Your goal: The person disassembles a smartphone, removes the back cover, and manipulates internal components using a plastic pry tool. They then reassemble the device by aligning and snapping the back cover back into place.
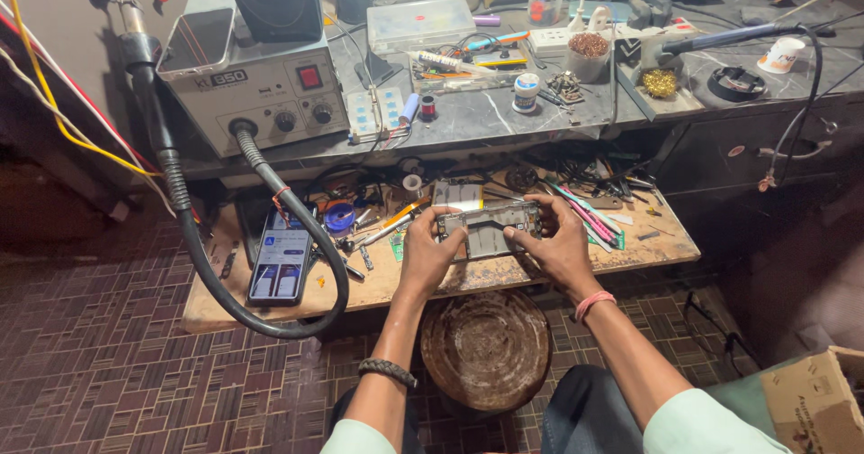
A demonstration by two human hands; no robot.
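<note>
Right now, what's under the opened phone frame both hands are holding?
Under the grey opened phone frame, held by the left hand and right hand, lies the cluttered wooden board. Whatever sits directly beneath it is covered.

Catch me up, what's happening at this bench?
A person seated at a low wooden worktable holds an opened phone frame in both hands: left hand on its left end, right hand on its right end. A lit smartphone lies on the table to the left, inside the loop of a black hose from the hot-air rework station on the upper shelf. Small tools lie scattered about.
</note>
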